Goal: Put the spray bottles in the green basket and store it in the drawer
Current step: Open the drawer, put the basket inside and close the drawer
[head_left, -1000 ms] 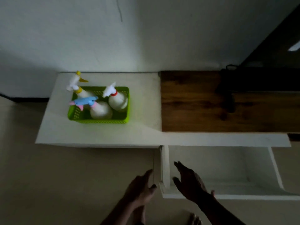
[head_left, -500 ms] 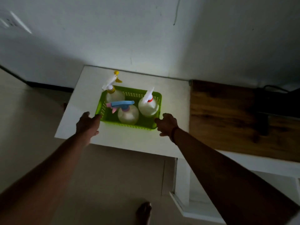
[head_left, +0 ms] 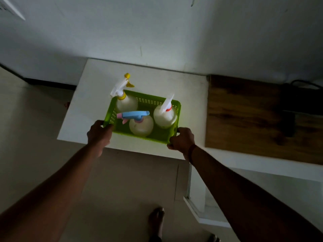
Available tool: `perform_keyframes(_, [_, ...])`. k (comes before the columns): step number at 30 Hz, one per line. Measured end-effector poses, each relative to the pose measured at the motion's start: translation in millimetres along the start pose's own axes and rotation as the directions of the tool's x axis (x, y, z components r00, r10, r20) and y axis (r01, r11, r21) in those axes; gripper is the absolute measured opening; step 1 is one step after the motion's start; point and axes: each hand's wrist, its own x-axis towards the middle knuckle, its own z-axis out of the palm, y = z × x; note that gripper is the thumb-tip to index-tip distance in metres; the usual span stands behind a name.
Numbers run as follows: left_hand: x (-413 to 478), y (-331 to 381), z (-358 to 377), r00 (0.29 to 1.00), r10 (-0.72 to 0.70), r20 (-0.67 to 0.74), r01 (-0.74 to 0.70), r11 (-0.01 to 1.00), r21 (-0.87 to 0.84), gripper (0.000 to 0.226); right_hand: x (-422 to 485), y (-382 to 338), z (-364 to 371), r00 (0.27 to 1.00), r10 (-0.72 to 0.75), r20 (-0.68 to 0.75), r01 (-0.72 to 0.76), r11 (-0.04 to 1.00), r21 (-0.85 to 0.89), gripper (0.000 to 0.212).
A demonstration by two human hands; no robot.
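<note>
The green basket [head_left: 150,100] sits near the front edge of the white cabinet top [head_left: 90,105]. Three white spray bottles stand in it: one with a yellow nozzle [head_left: 125,100] at the back left, one with a blue and pink trigger [head_left: 140,124] in front, one with a red collar [head_left: 165,115] at the right. My left hand [head_left: 99,134] grips the basket's front left corner. My right hand [head_left: 181,140] grips its front right corner. The open white drawer [head_left: 201,210] shows at the lower right, mostly behind my right arm.
A dark wooden top [head_left: 253,119] adjoins the white surface on the right, with a dark object and cable at its far end. A wall runs behind. My bare foot [head_left: 156,219] stands on the beige floor below the cabinet.
Both hands have come up from near the drawer to the basket and closed on its front corners. The view has moved closer to the basket.
</note>
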Motion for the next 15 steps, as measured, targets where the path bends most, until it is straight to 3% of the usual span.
perform_keyframes(3, [-15.6,-10.8,-0.5,0.998,0.048,-0.035,-0.042,0.988,0.151,0.029,-13.8,27.9,-17.2,0.999,-0.008,0.036,0.007,1.000,0.006,0.033])
perform_keyframes(7, [-46.9,-29.2,7.7,0.998,0.024,0.056,-0.028,0.998,0.062,0.025,-32.3,60.6,-45.2,0.999,-0.015,0.038,0.015,1.000,0.001,0.029])
perform_keyframes(11, [-78.5,-47.4,18.2,0.980,0.098,0.171,-0.116,0.988,0.099,0.032,-48.6,90.2,-69.4,0.997,-0.003,0.072,0.003,1.000,0.008,0.026])
perform_keyframes(15, [-116.0,-58.0,30.9,0.974,0.164,0.158,-0.198,0.952,0.232,0.033,-66.1,122.6,-94.8,0.994,0.004,0.107,-0.002,1.000,-0.016,0.023])
